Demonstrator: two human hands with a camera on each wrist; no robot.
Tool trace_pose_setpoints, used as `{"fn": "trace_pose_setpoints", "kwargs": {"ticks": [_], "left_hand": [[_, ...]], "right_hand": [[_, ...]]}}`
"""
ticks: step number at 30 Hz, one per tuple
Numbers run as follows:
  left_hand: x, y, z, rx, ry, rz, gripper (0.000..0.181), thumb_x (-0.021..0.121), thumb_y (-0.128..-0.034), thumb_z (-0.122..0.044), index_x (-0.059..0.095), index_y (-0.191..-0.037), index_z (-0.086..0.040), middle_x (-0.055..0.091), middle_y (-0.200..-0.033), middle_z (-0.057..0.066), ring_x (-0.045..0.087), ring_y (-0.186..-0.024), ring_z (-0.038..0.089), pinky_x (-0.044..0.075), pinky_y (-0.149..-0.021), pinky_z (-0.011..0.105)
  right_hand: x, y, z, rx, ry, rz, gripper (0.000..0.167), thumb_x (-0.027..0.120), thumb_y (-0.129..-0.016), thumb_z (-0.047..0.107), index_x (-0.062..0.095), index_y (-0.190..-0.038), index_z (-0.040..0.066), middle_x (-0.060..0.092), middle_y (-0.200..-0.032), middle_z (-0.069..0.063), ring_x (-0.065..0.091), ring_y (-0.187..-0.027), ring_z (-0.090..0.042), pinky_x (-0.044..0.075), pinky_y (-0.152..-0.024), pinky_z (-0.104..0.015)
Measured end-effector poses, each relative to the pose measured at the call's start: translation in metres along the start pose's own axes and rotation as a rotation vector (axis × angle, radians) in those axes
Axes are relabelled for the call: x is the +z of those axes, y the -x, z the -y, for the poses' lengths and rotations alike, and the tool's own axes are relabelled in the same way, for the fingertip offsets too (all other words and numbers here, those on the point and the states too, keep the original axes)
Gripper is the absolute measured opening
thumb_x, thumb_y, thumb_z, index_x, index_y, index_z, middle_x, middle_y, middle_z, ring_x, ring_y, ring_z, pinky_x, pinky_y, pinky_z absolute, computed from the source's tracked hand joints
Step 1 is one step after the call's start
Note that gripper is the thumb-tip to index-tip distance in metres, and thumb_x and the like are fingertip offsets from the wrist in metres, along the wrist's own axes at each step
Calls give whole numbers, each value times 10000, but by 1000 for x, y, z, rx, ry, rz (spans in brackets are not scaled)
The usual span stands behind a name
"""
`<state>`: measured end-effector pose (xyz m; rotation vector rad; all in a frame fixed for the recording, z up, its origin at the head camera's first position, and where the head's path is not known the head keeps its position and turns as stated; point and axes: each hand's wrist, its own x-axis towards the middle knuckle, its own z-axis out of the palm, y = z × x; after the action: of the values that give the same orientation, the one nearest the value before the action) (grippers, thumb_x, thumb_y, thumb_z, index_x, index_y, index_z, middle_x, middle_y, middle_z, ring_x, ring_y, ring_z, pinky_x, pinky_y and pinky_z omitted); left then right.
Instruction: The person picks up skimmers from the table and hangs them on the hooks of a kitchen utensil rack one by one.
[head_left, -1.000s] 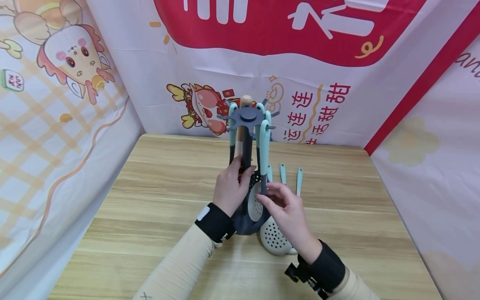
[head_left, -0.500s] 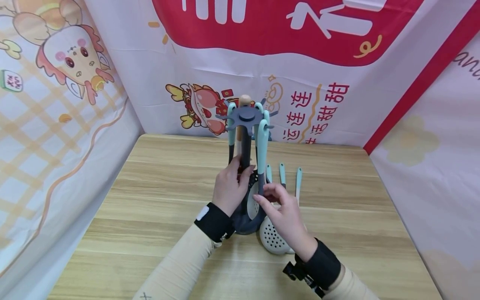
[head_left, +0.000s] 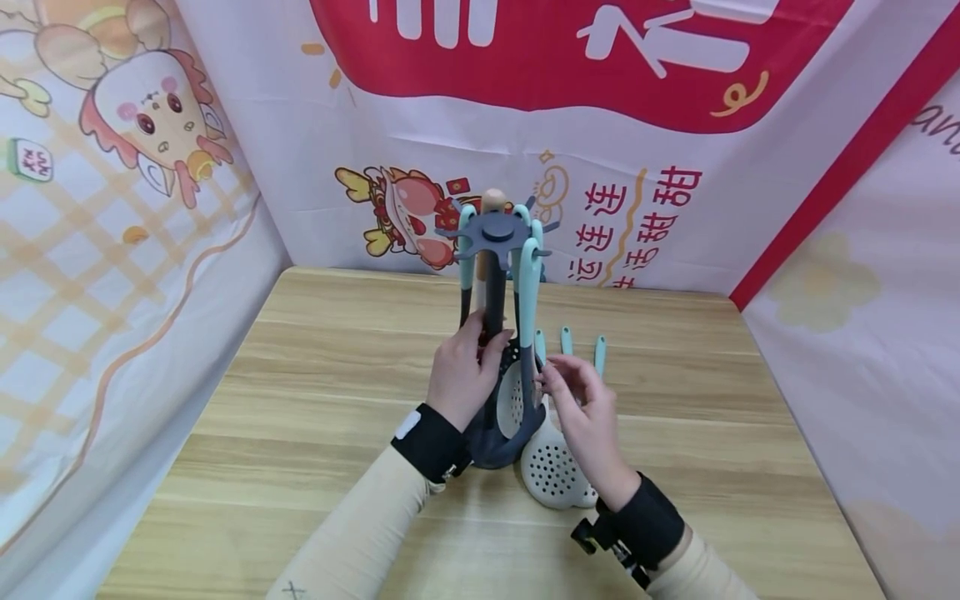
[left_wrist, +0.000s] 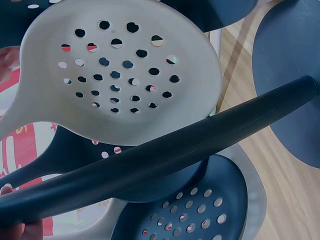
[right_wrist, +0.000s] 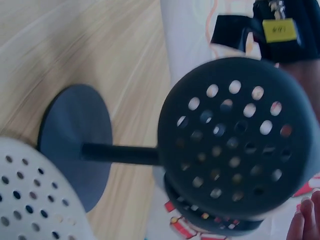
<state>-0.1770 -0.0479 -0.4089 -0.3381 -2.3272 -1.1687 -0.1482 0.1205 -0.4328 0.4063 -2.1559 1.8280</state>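
A dark blue utensil stand (head_left: 497, 229) rises from the table, with several turquoise-handled kitchen utensils hanging from its hooked top. My left hand (head_left: 465, 362) grips its pole (left_wrist: 150, 157) about halfway up. On the near right side hangs a dark slotted skimmer (right_wrist: 235, 135), its turquoise handle (head_left: 529, 287) uppermost. My right hand (head_left: 588, 417) is beside that skimmer's lower handle, its thumb and fingertips bent loosely and holding nothing that shows. Whether they still touch the handle is hard to tell. A pale grey skimmer (left_wrist: 120, 75) hangs close to the pole.
Right of the stand, a pale perforated skimmer (head_left: 551, 471) lies on the wooden table (head_left: 322, 367), partly under my right hand. Several turquoise handles (head_left: 600, 354) point towards the back. A printed cloth (head_left: 300, 125) hangs behind the table and along both sides.
My right hand pinched the dark skimmer's handle in the earlier frames; it has since let go and shifted slightly right. My left hand keeps its grip on the pole.
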Motion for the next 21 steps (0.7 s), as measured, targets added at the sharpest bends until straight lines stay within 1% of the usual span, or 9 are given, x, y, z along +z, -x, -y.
{"fn": "trace_pose_setpoints", "kwargs": {"ticks": [2, 5, 8, 10, 15, 21], "left_hand": [[0, 0, 0, -3, 0, 4, 270, 591, -1007, -205, 594, -1185, -1, 723, -964, 154, 729, -834, 272, 600, -713, 384], [0, -1, -1, -5, -2, 9, 273, 588, -1009, -207, 592, -1187, -1, 724, -969, 153, 730, -835, 272, 601, -717, 380], [0, -1, -1, -2, -5, 11, 272, 587, -1010, -210, 592, -1185, -2, 724, -970, 150, 731, -834, 269, 602, -718, 377], [0, -1, -1, 2, -4, 10, 267, 586, -1010, -210, 592, -1182, -5, 724, -971, 146, 732, -836, 265, 603, -721, 373], [0, -1, 0, 6, 2, 7, 264, 586, -1011, -205, 596, -1179, -1, 723, -971, 147, 732, -831, 261, 603, -717, 370], [0, -1, 0, 6, 9, 7, 274, 591, -1008, -200, 594, -1183, 11, 723, -970, 157, 731, -822, 266, 602, -707, 370]], "right_hand": [[-3, -2, -5, 31, 4, -18, 221, 590, -998, 112, 618, -1167, -29, 671, -981, -251, 672, -858, -176, 550, -775, -191], [-6, -4, -11, 87, 26, -23, 227, 596, -999, 140, 624, -1169, -9, 672, -998, -245, 662, -854, -115, 547, -780, -187], [-9, -4, -18, 120, 58, -24, 226, 601, -997, 148, 631, -1164, -2, 685, -1011, -218, 641, -831, -39, 541, -772, -188], [-11, -4, -23, 128, 83, -29, 226, 605, -996, 160, 636, -1159, 8, 694, -1017, -192, 635, -826, -27, 534, -764, -183], [-17, -3, -36, 158, 124, -36, 246, 621, -990, 223, 646, -1160, 47, 698, -1025, -159, 635, -845, -51, 523, -751, -179], [-24, -3, -49, 217, 179, -44, 263, 621, -990, 263, 644, -1175, 77, 705, -1028, -110, 629, -871, -98, 506, -737, -183]]}}
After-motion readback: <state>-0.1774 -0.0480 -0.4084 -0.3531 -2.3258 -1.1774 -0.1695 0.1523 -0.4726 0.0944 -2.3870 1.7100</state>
